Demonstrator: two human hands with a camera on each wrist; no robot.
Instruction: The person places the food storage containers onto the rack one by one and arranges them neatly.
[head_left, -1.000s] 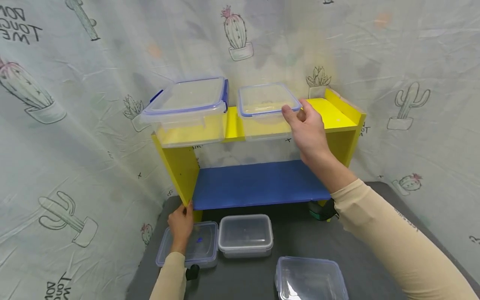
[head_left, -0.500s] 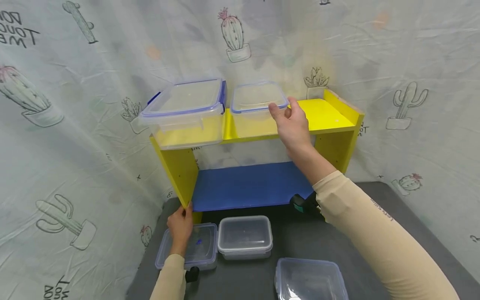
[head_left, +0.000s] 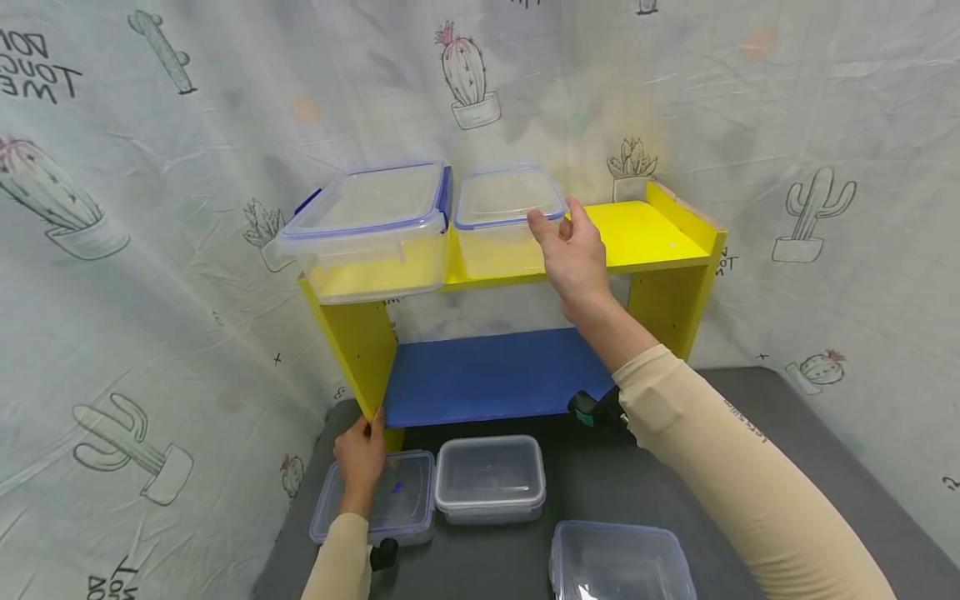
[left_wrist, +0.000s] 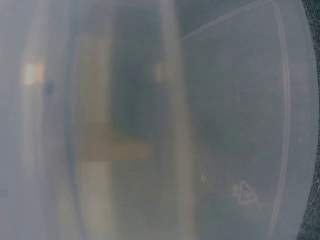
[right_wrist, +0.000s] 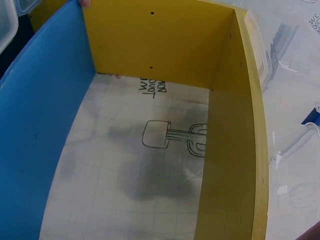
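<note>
A yellow shelf unit (head_left: 660,242) with a blue lower board (head_left: 495,375) stands on the dark table. On its top, my right hand (head_left: 577,258) holds the front right corner of a clear food container (head_left: 495,246) with a blue-rimmed lid, thumb in front. Close by on the left sits a larger clear container (head_left: 375,242) with blue latches, overhanging the shelf's front edge. My left hand (head_left: 360,458) grips the lower end of the shelf's left side panel (head_left: 360,354). The right wrist view shows the shelf's inside; the held container is not recognisable there.
On the table before the shelf are a blue-lidded container (head_left: 405,500) under the left wrist, a white-rimmed container (head_left: 491,479) beside it, and another clear container (head_left: 622,562) nearer the front. A cactus-print curtain (head_left: 225,125) hangs behind.
My right hand has moved left with the smaller container, bringing it close beside the larger one and further back on the top board. The left hand keeps its place on the panel.
</note>
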